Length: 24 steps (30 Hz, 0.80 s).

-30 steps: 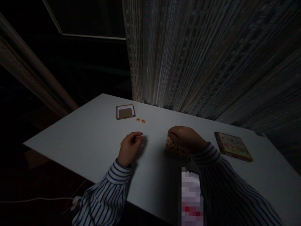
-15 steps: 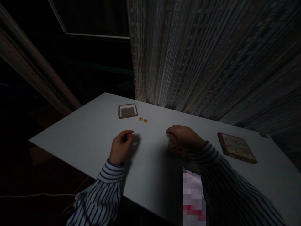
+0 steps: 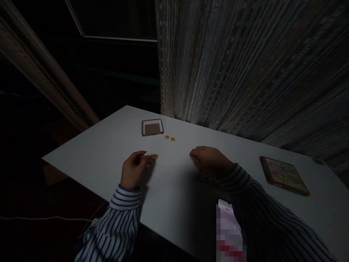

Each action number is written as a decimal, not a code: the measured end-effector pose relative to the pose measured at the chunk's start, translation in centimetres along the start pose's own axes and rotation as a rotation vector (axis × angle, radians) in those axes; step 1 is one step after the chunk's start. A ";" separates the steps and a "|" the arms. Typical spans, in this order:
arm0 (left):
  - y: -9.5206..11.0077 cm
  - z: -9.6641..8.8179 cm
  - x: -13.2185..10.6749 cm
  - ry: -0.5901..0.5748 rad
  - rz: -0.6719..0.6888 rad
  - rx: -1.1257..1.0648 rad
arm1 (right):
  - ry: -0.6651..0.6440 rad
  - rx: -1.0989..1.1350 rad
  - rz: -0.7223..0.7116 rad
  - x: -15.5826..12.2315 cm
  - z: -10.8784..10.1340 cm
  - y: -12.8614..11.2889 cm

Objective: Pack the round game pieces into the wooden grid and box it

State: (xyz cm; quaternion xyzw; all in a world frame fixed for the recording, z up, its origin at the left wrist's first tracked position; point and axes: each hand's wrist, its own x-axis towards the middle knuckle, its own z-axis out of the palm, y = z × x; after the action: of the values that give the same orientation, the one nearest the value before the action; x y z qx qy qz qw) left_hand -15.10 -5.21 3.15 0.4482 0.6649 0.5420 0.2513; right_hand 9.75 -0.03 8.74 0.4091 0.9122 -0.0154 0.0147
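Observation:
My left hand (image 3: 134, 169) is over the white table, fingers curled and a small gap between thumb and index finger. Beside its fingertips lies a round wooden piece (image 3: 155, 156) with a red mark, like a Chinese chess piece. A second piece (image 3: 149, 165) is partly covered by the thumb. My right hand (image 3: 211, 159) is closed, its fingertips pressed together above the table; whatever they may hold is hidden. Under its palm and wrist sits a dark box of round pieces (image 3: 207, 176), mostly covered.
Two more round pieces (image 3: 170, 138) lie near a shallow open tray or lid (image 3: 152, 134) at the back left. A flat patterned box (image 3: 285, 174) is on the right. By the table's front edge is a lit phone (image 3: 226, 207). String curtains (image 3: 196, 65) hang behind the table (image 3: 89, 156).
My left hand has drawn back slightly to the left, and two pieces now show beside its fingers. My right hand has shifted slightly left over the box. The view has turned a little.

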 end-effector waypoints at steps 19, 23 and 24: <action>-4.7 0.2 -0.2 -0.059 0.230 0.389 | -0.046 -0.049 -0.076 1.3 0.5 -2.2; -4.9 0.1 -0.2 -0.073 0.354 0.487 | -0.043 -0.065 -0.095 1.3 0.7 -2.3; -5.0 0.1 -0.1 -0.085 0.368 0.510 | -0.043 -0.067 -0.098 1.3 0.7 -2.4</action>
State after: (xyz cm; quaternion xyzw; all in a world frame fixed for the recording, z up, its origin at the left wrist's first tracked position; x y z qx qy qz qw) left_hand -16.58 -5.33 -1.62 0.6320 0.6760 0.3748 0.0562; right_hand 7.12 -0.71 8.02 0.3630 0.9306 0.0057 0.0475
